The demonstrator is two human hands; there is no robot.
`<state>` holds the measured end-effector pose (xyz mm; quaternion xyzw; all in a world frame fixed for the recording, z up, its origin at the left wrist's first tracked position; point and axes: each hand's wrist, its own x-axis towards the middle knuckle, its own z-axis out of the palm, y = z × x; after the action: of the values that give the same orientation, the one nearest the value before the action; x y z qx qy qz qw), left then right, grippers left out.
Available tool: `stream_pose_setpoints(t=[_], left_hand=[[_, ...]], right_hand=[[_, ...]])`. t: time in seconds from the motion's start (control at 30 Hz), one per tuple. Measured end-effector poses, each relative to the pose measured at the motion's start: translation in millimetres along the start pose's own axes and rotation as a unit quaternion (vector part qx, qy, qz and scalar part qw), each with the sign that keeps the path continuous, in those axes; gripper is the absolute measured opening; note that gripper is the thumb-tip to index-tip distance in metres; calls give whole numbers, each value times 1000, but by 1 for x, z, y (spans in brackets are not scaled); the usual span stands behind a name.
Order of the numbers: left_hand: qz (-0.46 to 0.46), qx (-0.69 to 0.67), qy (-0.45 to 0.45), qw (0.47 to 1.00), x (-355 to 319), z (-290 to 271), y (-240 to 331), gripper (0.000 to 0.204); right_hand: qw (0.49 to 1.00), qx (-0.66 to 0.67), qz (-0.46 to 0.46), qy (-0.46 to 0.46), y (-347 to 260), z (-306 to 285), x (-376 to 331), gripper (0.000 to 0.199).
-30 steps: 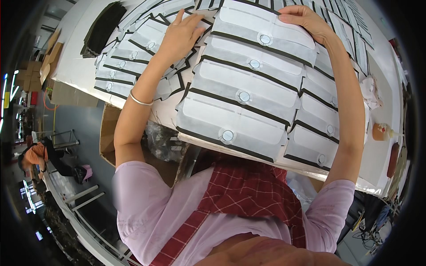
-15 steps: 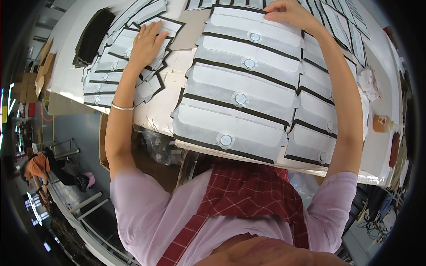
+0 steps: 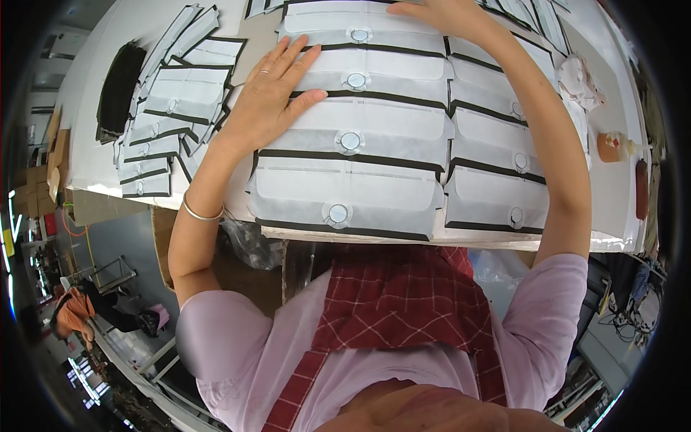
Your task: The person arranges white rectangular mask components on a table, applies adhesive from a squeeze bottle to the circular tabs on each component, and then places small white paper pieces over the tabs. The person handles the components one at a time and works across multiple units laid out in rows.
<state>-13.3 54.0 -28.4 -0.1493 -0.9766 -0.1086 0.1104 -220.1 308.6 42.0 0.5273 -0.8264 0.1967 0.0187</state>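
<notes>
Left hand (image 3: 266, 108): your fingers spread wide, palm down over the left edge of the centre panels (image 3: 345, 180).
Right hand (image 3: 450, 14): at their far end, partly out of view; whether your fingers grip, I cannot tell.
Centre panels: white, black-edged, overlapping near to far before you.
Right panels (image 3: 486, 194): just beside.
Black stack (image 3: 119, 93): far left.

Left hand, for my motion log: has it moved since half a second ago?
Yes: the left hand moved right, from the loose pile to the left edge of the middle panel column.
</notes>
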Motion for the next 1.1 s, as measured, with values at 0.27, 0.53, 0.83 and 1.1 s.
stream_pose_setpoints(t=[0.27, 0.53, 0.83, 1.1], left_hand=[[-13, 3, -17, 1000, -4, -6, 2, 62], [0, -86, 78, 993, -7, -40, -2, 59], [-214, -198, 66, 954, -103, -57, -11, 53], [-194, 107, 168, 961, -142, -21, -78, 66]], right_hand=[[997, -62, 25, 31, -26, -10, -147, 40], [986, -113, 121, -23, -61, -8, -202, 52], [992, -77, 4, -96, -111, 3, -170, 64], [990, 25, -128, -45, -121, 23, -58, 50]])
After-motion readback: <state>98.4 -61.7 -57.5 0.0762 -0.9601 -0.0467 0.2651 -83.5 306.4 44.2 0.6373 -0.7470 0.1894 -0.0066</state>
